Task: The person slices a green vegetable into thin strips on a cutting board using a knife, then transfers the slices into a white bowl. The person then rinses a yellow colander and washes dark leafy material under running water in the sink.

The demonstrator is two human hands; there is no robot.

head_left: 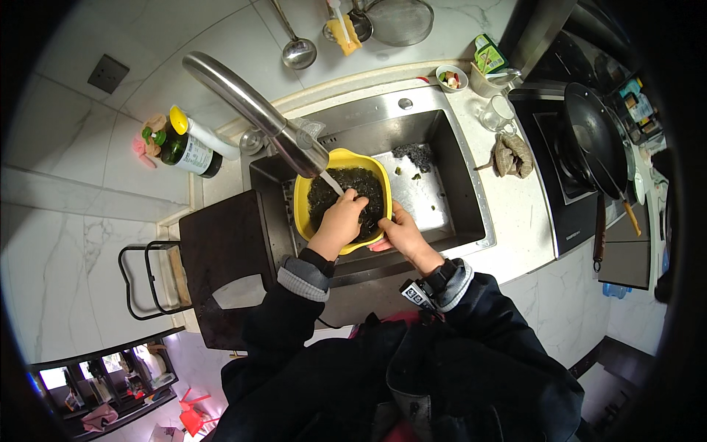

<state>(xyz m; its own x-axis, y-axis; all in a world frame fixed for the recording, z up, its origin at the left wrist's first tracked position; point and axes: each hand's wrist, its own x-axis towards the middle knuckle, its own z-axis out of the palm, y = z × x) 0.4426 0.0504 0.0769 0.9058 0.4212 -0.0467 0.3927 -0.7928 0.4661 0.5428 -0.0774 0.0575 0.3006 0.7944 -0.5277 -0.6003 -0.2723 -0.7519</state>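
A yellow bowl [343, 160] sits in the steel sink [449, 184], directly under the spout of the curved steel tap [254, 110], from which a thin stream of water falls into it. The bowl is full of dark green leafy stuff [328, 195], likely seaweed. The left hand [340, 219] reaches into the bowl with its fingers curled down among the greens under the stream. The right hand [398, 228] grips the bowl's near rim, thumb inside, fingers wrapped round the edge. More dark scraps [417, 155] lie on the sink floor behind the bowl.

On the pale bench left of the tap stands a dark green bottle [180, 147] with a white label and a yellow cap, tilted in the wide view. At the back right corner of the sink is a small green carton [487, 53] beside a small white dish [451, 77] and a clear glass [499, 112]. A black wok [593, 140] rests on the dark hob at right. A ladle [298, 50] and a strainer [401, 20] hang on the marbled white wall tiles. A dark board [221, 250] lies left of the sink.
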